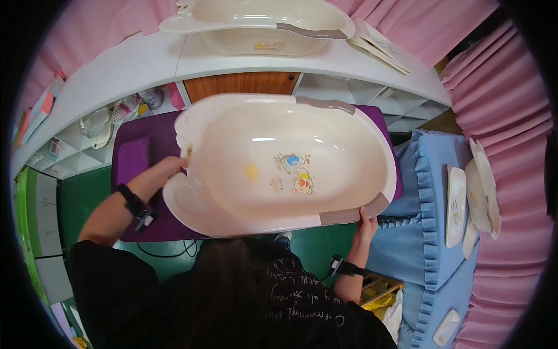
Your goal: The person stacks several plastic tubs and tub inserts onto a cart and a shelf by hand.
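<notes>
A cream baby bathtub (232,198) with grey grip patches on its rim and cartoon prints on its floor is before me, over a purple-covered table (131,200). At the tub's scalloped left end, my left hand (174,166) is closed on the rim, its fingertips partly hidden. Near the front right corner, my right hand (366,224) grips the rim by the grey patch, thumb on top and the other fingers below. Whether the tub rests fully on the table or is slightly raised, I cannot tell.
Behind the table runs a curved white counter (133,64) with shelves beneath. Another cream bathtub (256,38) stands on it, beside flat white boards (378,46). To the right is a blue-draped bed (401,250) with more basins. A black cable (163,255) hangs near the table's front edge.
</notes>
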Demonstrator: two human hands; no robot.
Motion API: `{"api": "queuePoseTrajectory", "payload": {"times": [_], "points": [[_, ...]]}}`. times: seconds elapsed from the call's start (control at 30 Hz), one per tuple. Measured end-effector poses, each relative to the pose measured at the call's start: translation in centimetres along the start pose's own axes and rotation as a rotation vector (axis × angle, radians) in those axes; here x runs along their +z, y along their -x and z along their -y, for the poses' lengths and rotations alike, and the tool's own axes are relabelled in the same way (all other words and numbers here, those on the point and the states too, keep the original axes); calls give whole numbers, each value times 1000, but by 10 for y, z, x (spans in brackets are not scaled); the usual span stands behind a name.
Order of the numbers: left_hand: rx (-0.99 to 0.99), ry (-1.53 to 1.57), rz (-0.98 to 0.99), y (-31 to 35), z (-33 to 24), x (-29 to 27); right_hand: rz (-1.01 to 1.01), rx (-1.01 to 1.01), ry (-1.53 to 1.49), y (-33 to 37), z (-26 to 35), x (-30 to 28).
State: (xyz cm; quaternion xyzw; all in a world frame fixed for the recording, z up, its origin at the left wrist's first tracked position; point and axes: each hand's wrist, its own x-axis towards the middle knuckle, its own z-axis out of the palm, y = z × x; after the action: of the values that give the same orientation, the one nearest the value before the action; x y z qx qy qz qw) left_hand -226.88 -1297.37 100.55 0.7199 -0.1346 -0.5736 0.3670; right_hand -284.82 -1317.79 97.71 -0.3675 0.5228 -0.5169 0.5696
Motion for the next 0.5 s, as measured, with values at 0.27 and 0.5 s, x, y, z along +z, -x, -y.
{"api": "queuePoseTrajectory", "payload": {"times": [0.27, 0.5], "points": [[233, -985, -916, 18, 90, 69, 149, 215, 324, 0, 22, -11], [149, -918, -905, 50, 28, 93, -106, 97, -49, -48, 38, -42]]}}
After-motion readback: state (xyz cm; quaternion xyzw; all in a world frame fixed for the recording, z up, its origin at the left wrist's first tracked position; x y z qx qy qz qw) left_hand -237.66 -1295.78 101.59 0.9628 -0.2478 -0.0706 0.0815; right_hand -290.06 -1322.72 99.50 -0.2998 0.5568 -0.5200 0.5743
